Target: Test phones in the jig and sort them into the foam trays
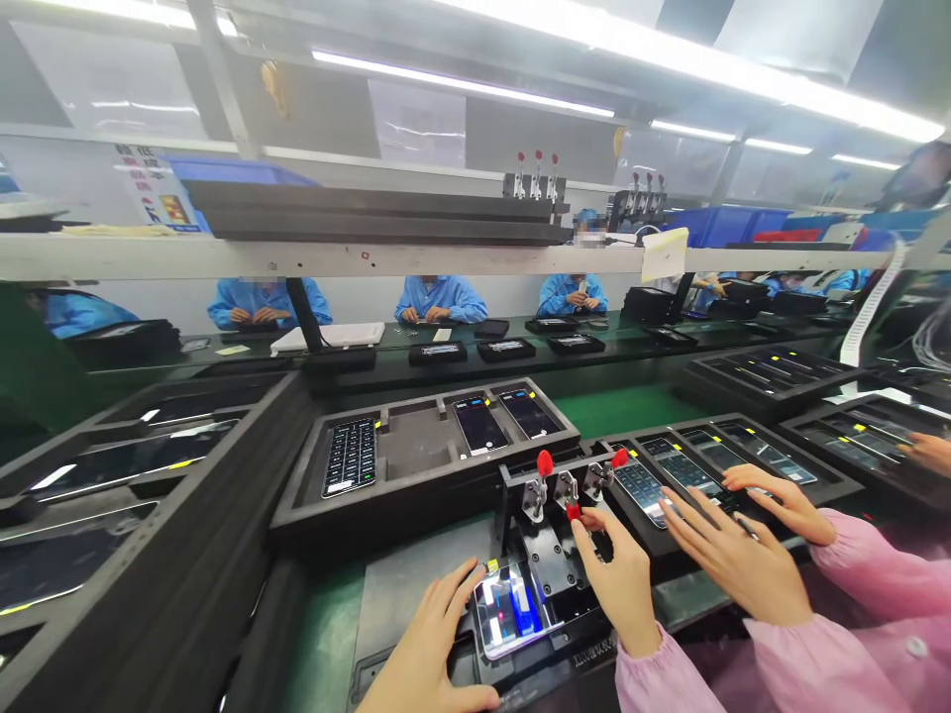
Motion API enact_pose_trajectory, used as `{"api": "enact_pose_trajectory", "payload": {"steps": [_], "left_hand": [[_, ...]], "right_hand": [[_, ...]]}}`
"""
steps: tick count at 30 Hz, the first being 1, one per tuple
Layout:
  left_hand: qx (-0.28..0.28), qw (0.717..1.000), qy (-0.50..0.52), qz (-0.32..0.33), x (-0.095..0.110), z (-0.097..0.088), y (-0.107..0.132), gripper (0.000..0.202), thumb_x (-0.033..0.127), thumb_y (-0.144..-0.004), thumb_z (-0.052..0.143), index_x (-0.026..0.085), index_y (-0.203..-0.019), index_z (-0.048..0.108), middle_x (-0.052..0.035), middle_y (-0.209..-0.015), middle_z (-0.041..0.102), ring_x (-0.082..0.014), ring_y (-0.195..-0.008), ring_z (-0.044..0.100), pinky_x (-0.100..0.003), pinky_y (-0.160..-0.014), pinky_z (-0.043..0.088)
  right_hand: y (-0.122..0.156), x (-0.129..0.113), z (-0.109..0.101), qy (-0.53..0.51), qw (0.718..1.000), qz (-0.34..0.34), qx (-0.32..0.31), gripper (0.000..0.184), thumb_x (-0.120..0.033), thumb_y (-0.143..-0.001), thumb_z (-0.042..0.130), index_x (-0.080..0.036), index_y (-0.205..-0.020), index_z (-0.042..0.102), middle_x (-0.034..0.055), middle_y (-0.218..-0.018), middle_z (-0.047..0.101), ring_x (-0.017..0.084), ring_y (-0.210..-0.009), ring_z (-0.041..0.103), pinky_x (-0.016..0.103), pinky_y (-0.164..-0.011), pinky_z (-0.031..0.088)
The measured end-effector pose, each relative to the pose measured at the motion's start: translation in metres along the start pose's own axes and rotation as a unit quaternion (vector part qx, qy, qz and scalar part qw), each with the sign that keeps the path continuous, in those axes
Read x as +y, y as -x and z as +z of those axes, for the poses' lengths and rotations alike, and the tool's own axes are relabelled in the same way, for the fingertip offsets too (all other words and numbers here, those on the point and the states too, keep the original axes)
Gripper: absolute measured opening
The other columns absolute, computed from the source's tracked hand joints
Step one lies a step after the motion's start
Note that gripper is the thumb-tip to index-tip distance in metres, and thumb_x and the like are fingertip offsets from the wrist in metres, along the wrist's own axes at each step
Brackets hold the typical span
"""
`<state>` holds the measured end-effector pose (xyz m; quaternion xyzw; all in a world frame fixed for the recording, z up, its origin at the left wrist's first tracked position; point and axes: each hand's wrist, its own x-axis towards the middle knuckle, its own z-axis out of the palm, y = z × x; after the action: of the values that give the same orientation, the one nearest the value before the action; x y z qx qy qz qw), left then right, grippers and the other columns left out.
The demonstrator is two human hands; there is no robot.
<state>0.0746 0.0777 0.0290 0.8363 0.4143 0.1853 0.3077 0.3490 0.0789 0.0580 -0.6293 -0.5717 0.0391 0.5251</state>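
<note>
A phone (pixel 509 612) with a lit screen lies in a black fixture (pixel 550 564) at the bench's near edge. My left hand (pixel 431 644) lies flat beside it, fingers stretched out and fingertips touching the phone's left edge. My right hand (pixel 616 579), in a pink sleeve, pinches the low red handle of a toggle clamp (pixel 572 510) on the fixture. Two more red-tipped clamps (pixel 545 463) stand raised behind it.
A co-worker's two hands (pixel 735 560) in pink sleeves rest on a black tray of phones (pixel 713 465) to the right. Another tray (pixel 416 446) holding three phones sits behind the fixture. Stacked trays (pixel 111 475) stand left. People in blue sit across the line.
</note>
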Motion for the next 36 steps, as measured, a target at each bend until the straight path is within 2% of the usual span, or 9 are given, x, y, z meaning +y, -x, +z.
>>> {"api": "enact_pose_trajectory", "payload": {"steps": [5,9,13,18,23,26,29,34,36], "left_hand": [[0.0,1.0,0.008,-0.011,-0.002,0.001,0.0,0.101,0.049,-0.056,0.076,0.038,-0.139,0.018,-0.001,-0.149,0.019,-0.0328,-0.133,0.02,-0.05,-0.108,0.021],[0.002,1.0,0.012,-0.009,-0.002,0.002,0.001,0.103,0.046,-0.055,0.078,0.037,-0.139,0.018,-0.0014,-0.149,0.019,-0.032,-0.133,0.02,-0.049,-0.109,0.022],[0.006,1.0,0.006,-0.009,-0.002,0.002,0.001,0.101,0.047,-0.057,0.076,0.034,-0.14,0.018,-0.0044,-0.148,0.02,-0.0324,-0.134,0.019,-0.051,-0.109,0.02],[0.012,1.0,-0.01,0.006,-0.004,0.002,0.0,0.102,0.052,-0.058,0.075,0.032,-0.14,0.019,-0.0056,-0.148,0.022,-0.0327,-0.132,0.023,-0.048,-0.107,0.025],[0.02,1.0,-0.021,0.013,-0.004,0.003,-0.002,0.107,0.046,-0.053,0.078,0.032,-0.14,0.017,-0.0056,-0.147,0.023,-0.0332,-0.131,0.024,-0.049,-0.106,0.027],[0.022,0.999,-0.023,0.006,-0.003,0.004,-0.001,0.106,0.04,-0.054,0.078,0.033,-0.14,0.016,-0.0039,-0.147,0.022,-0.0308,-0.132,0.023,-0.046,-0.107,0.027],[0.019,0.999,-0.03,0.004,-0.001,0.005,-0.001,0.107,0.036,-0.053,0.078,0.033,-0.14,0.015,-0.0033,-0.147,0.021,-0.0297,-0.132,0.022,-0.045,-0.108,0.025],[0.017,0.999,-0.04,0.007,0.001,0.005,-0.002,0.107,0.034,-0.053,0.077,0.032,-0.14,0.015,-0.0047,-0.147,0.022,-0.0299,-0.133,0.022,-0.048,-0.11,0.021],[0.017,0.999,-0.042,0.009,0.001,0.005,-0.002,0.106,0.034,-0.053,0.077,0.032,-0.14,0.015,-0.0048,-0.147,0.022,-0.0298,-0.133,0.022,-0.049,-0.11,0.02]], "right_hand": [[-0.015,-0.003,0.007,0.075,0.994,0.021,-0.078,0.018,-0.042,-0.08,0.054,-0.026,-0.073,0.055,0.0006,-0.063,0.062,0.019,-0.056,0.058,0.031,-0.053,0.045],[-0.017,0.004,0.012,0.14,0.988,-0.024,-0.061,0.03,-0.047,-0.082,0.047,-0.024,-0.066,0.057,0.0016,-0.056,0.059,0.017,-0.052,0.056,0.028,-0.049,0.038],[-0.021,0.029,-0.032,0.104,0.992,-0.057,-0.051,0.041,-0.051,-0.086,0.034,-0.025,-0.082,0.065,0.0061,-0.07,0.066,0.02,-0.067,0.063,0.031,-0.055,0.044],[-0.037,0.081,-0.103,0.062,0.983,-0.111,-0.134,0.053,-0.058,-0.086,0.024,-0.03,-0.094,0.068,0.0062,-0.099,0.067,0.024,-0.096,0.062,0.039,-0.079,0.049],[-0.035,0.108,-0.108,0.041,0.967,-0.125,-0.219,0.054,-0.05,-0.091,0.016,-0.029,-0.109,0.063,0.0042,-0.114,0.061,0.023,-0.11,0.055,0.04,-0.09,0.047],[-0.033,0.101,-0.104,0.043,0.974,-0.121,-0.186,0.045,-0.053,-0.086,0.031,-0.028,-0.099,0.066,0.0056,-0.103,0.066,0.025,-0.099,0.061,0.041,-0.079,0.051],[-0.036,0.083,-0.102,0.036,0.985,-0.1,-0.133,0.043,-0.052,-0.086,0.033,-0.026,-0.09,0.067,0.007,-0.091,0.068,0.025,-0.088,0.065,0.041,-0.072,0.051],[-0.041,0.062,-0.099,0.017,0.996,-0.067,0.054,0.056,-0.042,-0.092,0.011,-0.025,-0.082,0.064,0.0078,-0.083,0.068,0.023,-0.095,0.062,0.045,-0.09,0.042],[-0.041,0.061,-0.101,0.025,0.993,-0.072,0.093,0.057,-0.039,-0.092,0.007,-0.026,-0.082,0.062,0.0078,-0.086,0.068,0.024,-0.102,0.059,0.048,-0.097,0.035]]}}
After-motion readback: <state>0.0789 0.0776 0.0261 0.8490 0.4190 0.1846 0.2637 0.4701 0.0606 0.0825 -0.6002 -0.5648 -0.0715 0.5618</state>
